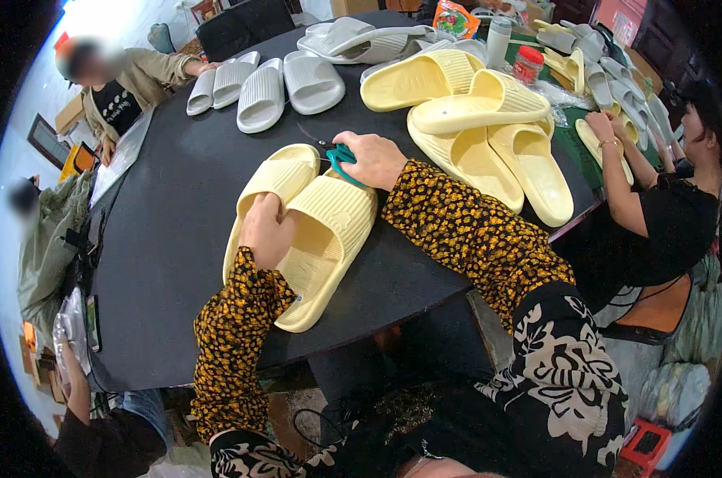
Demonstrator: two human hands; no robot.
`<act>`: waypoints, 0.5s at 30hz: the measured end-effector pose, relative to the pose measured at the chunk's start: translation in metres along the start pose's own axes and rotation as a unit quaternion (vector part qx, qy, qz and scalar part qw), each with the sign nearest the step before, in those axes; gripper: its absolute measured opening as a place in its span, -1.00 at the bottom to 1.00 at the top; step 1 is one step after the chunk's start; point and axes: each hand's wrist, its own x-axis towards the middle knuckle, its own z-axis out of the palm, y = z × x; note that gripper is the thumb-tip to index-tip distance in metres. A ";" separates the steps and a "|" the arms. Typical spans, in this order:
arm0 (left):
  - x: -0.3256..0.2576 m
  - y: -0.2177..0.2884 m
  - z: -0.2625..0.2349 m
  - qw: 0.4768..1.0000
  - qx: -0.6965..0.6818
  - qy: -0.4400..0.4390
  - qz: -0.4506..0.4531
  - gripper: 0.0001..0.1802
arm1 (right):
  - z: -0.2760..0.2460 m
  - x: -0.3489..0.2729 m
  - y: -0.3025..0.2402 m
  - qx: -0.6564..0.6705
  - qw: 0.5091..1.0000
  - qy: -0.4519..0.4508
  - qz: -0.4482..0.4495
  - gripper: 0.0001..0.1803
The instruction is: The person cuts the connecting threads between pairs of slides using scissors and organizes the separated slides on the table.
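Observation:
Two pale yellow slide sandals lie side by side on the dark table in front of me. My left hand (267,231) grips the left sandal (283,170) around the inner edge of its strap, the fingertips hidden inside. The right sandal (338,213) rests against it, its ribbed strap facing up. My right hand (370,162) is closed around scissors with teal handles (342,164), just above the toe of the right sandal. Their dark blades point left and away, partly blurred. A thin loop, perhaps thread, shows near the toes.
More yellow sandals (476,151) are heaped to my right, and grey ones (261,95) line the far side of the table (170,263). A red-lidded jar (528,65) and a pale bottle (498,44) stand beyond. Co-workers sit left and right; the right one (616,159) holds a yellow sandal.

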 end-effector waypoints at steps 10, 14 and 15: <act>-0.002 -0.008 -0.002 0.999 -0.005 -0.006 0.045 -0.76 | 0.000 0.003 0.000 0.005 1.000 -0.027 0.005 -0.58; -0.006 -0.010 -0.001 0.999 -0.017 0.005 0.041 -0.74 | 0.005 0.004 -0.002 0.013 1.000 -0.021 0.000 -0.60; -0.006 -0.009 -0.002 0.999 -0.012 0.011 0.050 -0.75 | 0.004 0.003 -0.002 0.015 1.000 -0.012 -0.001 -0.60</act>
